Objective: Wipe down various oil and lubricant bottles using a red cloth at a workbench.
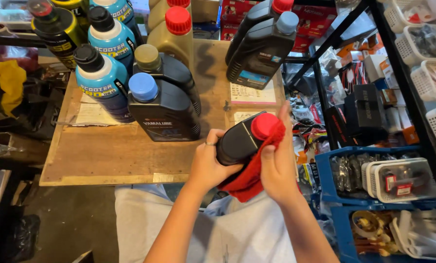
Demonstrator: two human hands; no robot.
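Black plastic oil bottle with red cap lies tilted between both hands — cap toward the right hand, which presses a red cloth around it; left hand clasps the base — just off the wooden table

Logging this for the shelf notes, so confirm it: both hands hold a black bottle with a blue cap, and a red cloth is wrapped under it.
Wrong on the cap: it is red, not blue, as the head view shows. Otherwise right: the left hand and right hand hold the black bottle, red cap, with the red cloth under it.

Nine oil bottles stand on the wooden table (three blue, four black); a tenth is held.
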